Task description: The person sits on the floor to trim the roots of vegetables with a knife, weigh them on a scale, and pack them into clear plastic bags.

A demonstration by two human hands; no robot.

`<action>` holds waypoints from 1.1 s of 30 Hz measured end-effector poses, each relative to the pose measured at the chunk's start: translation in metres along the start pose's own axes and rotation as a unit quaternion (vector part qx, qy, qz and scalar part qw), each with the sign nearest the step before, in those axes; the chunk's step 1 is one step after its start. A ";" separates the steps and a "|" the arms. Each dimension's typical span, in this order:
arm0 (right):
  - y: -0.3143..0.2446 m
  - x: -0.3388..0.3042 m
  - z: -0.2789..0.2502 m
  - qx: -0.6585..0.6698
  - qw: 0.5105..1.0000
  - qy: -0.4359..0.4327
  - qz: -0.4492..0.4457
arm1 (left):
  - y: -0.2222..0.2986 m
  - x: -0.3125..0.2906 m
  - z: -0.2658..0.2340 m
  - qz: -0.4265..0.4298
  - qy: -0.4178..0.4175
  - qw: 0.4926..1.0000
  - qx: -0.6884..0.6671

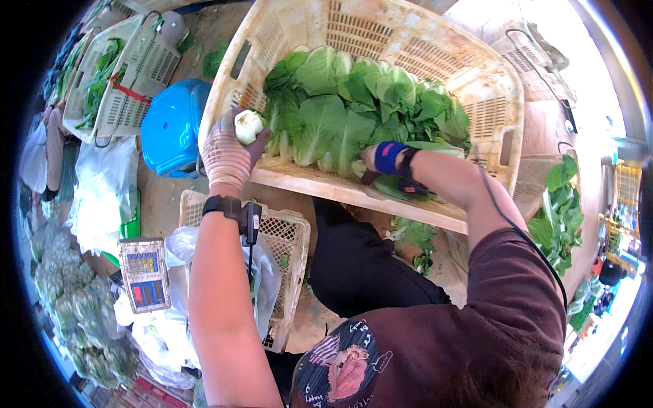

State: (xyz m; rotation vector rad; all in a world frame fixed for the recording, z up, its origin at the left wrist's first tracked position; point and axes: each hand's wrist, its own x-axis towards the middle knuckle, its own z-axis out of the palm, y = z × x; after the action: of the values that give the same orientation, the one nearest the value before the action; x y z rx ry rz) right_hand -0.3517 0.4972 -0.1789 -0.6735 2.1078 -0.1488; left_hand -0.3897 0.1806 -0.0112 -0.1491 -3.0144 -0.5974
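My left hand (229,151), in a striped, dark-fingered glove, is closed around the pale cut base of a leafy cabbage (248,127) at the left end of a large cream plastic crate (360,24). Rows of green leafy cabbages (326,129) lie inside the crate, their pale stems toward me along the near side. Down at the crate's near wall, my right hand (374,160) reaches in among the front cabbages, a blue band and a black strap around its wrist. Its fingers are mostly hidden, and whatever they hold does not show.
A blue plastic stool (173,128) stands left of the crate. Beyond it is a pale basket (126,81) of greens. A scale display (144,275) and a smaller cream crate (289,251) with plastic bags sit nearer me. Leafy greens (559,211) lie at right.
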 end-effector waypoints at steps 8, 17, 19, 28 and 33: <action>-0.028 -0.138 -0.084 0.450 0.864 0.199 -0.105 | -0.006 -0.003 0.004 0.012 0.020 1.000 0.018; -0.090 -0.232 -0.106 0.388 0.718 0.511 -0.270 | 0.108 -0.044 -0.084 0.166 -0.111 0.916 -0.349; -0.128 -0.248 -0.115 0.413 0.668 0.540 -0.302 | 0.150 -0.082 -0.125 0.243 -0.077 0.910 -0.326; -0.214 -0.256 -0.086 0.613 0.553 0.297 -0.480 | 0.170 -0.176 -0.149 0.257 0.038 0.936 -0.236; -0.242 -0.252 -0.075 0.608 0.507 0.294 -0.536 | 0.178 -0.199 -0.126 0.191 0.162 0.889 -0.383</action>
State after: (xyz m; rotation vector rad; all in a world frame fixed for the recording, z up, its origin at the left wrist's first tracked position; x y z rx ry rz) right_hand -0.1976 0.4120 0.1320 -0.8961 1.1174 -2.5489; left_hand -0.1675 0.2791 0.1560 -0.5874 -2.1787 -1.5301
